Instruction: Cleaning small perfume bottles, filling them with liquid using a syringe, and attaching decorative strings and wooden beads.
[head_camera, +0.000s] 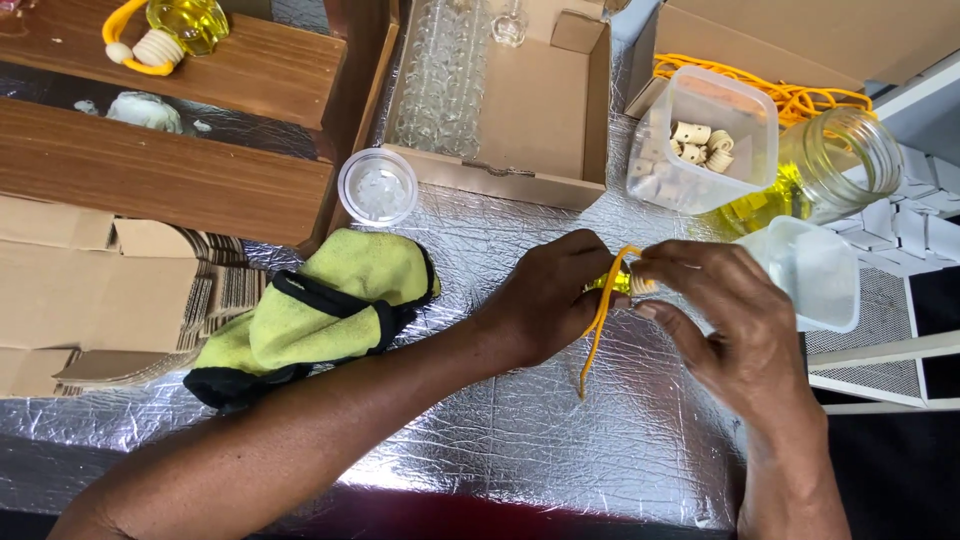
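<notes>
Silver foil-covered table (560, 440), cardboard boxes around. Yellow cord (600, 320) hanging nearly vertical above the foil, upper end pinched between left hand (545, 300) and right hand (730, 325), both grasping it.

Both hands (650, 300) together, fingers pinched

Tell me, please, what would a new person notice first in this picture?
First, the two hands at the centre: the left hand and right hand pinch a small yellow piece with an orange cord hanging from it. To their left, a yellow-green cloth lies on the shiny silver table cover.
</notes>
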